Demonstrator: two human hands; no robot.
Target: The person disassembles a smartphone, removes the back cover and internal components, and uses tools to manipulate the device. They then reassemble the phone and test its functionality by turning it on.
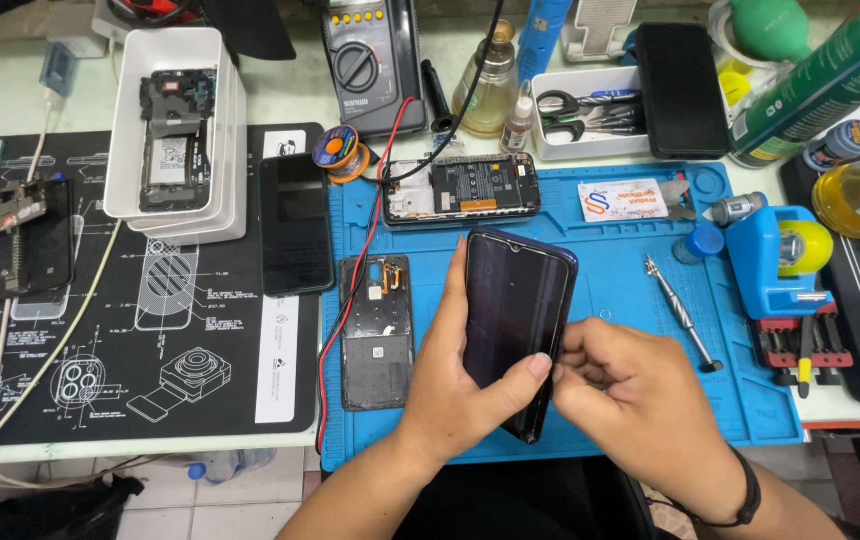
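— Both hands up close: what do they hold?
— Left hand (460, 385) wraps the phone (515, 325), thumb across its dark screen; right hand (635, 400) pinches its lower right edge.
— Where?
— Tilted above the blue mat (640, 270), beside a back cover (377, 330); screwdriver (682, 312) right.

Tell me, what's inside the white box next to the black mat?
Inside the white box lies an opened phone, its battery and dark circuit parts showing. The box sits on other white trays stacked beneath it; whatever is under the phone or in those lower trays is hidden.
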